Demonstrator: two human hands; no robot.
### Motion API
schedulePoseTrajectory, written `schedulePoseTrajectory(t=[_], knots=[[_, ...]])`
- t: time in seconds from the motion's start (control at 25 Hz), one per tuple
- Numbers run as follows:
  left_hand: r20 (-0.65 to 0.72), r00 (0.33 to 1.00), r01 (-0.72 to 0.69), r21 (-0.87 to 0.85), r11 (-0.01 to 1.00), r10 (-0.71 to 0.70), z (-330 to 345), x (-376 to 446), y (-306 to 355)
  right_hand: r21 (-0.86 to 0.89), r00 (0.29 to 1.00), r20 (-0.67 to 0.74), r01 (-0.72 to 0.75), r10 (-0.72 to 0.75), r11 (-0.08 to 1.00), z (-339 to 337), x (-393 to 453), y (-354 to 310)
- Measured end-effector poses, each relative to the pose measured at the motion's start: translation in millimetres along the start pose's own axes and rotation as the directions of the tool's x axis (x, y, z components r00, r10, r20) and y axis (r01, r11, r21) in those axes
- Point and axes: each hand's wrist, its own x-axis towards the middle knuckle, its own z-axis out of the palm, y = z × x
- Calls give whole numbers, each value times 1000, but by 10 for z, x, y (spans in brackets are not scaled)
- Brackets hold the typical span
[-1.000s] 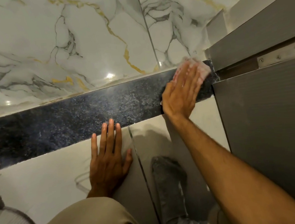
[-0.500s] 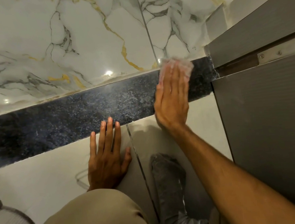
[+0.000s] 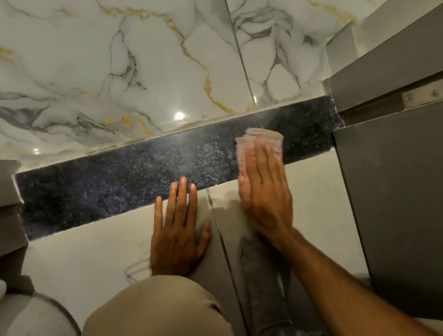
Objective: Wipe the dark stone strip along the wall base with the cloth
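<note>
Stone strip (image 3: 123,184) (dark, speckled) under marble wall (image 3: 93,72).

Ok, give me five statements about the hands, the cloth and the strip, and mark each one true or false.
1. The right hand presses the cloth flat against the dark strip. True.
2. The left hand holds a second cloth. False: it is empty, palm down on the pale floor tile, its fingertips reaching the strip's lower edge.
3. The cloth lies near the right end of the strip, close to the grey panel. True.
4. The strip runs above the marble wall. False: it runs under the marble, between it and the floor tile.
5. The cloth is dark blue. False: it is pale, whitish pink.
</note>
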Motion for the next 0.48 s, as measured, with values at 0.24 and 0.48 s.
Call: schedulePoseTrajectory(t=[0.24, 0.48], knots=[[-61, 998, -6, -20, 1000, 5, 38, -4, -15, 117, 992, 126, -30, 15, 993, 59, 592, -498], [-85, 993, 84, -12, 996, -84, -11, -191, -233, 48, 988, 136, 68, -74, 997, 31, 46, -423]])
